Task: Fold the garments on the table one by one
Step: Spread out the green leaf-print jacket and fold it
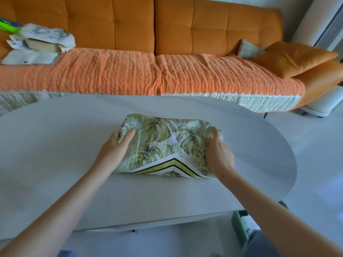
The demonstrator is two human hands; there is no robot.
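Gripping one folded leaf-print garment point(168, 145) on one table point(55, 145), two hands' fingers point(130, 134).

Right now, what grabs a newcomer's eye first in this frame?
Centre frame, a folded leaf-print garment with a striped chevron trim lies on the pale oval table, gripped at its sides by the left hand and right hand. Behind the table, an orange sofa fills the top of the view, with a heap of pale clothes on its left end and orange cushions at its right.
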